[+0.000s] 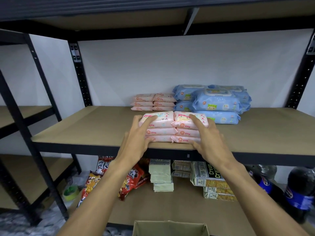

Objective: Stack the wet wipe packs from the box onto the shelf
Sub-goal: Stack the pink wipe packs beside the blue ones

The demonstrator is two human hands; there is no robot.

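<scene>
My left hand (136,135) and right hand (209,138) press, fingers straight, on the pink packs (163,132) at the shelf (76,128) lip. An uneven shove toward 12 o'clock may topple them.

You have even, fairly bright light across the middle shelf board (85,126) and the white wall (170,65), with no glare on either. The underside of the upper board (110,21) is dark, and the lower board (179,206) lies in dimmer shade. Shadows beside the pink wipe packs (160,126) are soft and short. Your wide lens tilts and bows the black uprights (81,79) toward both edges. The cola bottles (300,189) at lower right and the floor (20,223) at lower left are smeared. Print on the packs is soft.
</scene>
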